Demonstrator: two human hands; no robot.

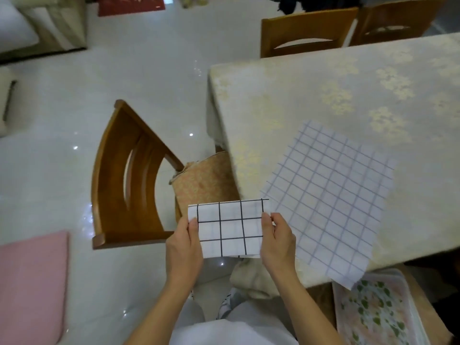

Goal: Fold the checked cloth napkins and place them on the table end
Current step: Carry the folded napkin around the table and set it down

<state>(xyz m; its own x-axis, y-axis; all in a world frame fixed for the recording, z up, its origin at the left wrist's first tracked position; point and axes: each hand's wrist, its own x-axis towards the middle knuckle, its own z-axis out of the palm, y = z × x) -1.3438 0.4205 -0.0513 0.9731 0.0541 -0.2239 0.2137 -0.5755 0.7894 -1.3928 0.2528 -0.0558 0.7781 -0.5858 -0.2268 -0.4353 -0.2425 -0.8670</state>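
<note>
The folded napkin (227, 227) hangs in the air in front of the table (348, 90) edge, above the floor. The left hand (184, 247) pinches its left side with the thumb on top, and the right hand (277, 241) pinches its right side. A second napkin (331, 197) lies flat and unfolded on the table corner, just beside the right hand. Below it a tray (373, 312) with leaf pattern rests on a seat.

Head view, steeply downward, near table (323, 95)
</note>
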